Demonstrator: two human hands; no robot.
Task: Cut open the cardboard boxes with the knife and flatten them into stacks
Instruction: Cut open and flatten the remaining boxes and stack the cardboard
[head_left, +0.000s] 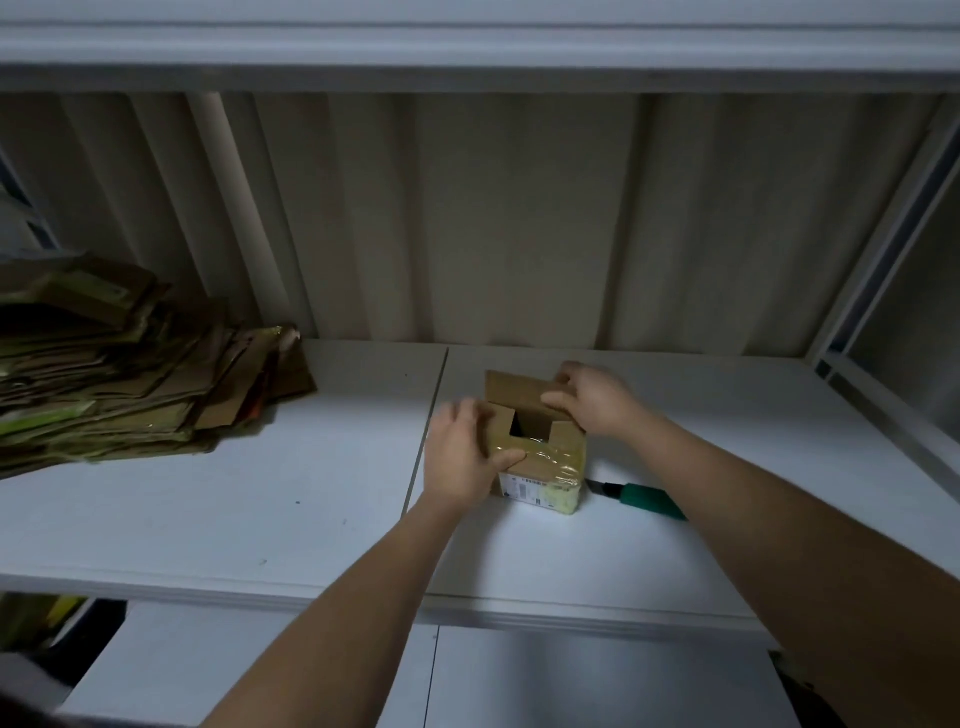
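From the head view, we are gripping a small cardboard box (540, 457) standing mid-shelf, toward the back edge of the white shelf (260, 493). Our left hand (462, 457) is curling round its left side, thumb lying across the taped front; our right hand (592, 397) is pinching the raised rear flap. The green-handled knife (641, 498) is lying just right of the box, partly under our right forearm. Flattened cardboard (114, 374) is piling at the shelf's back-left corner
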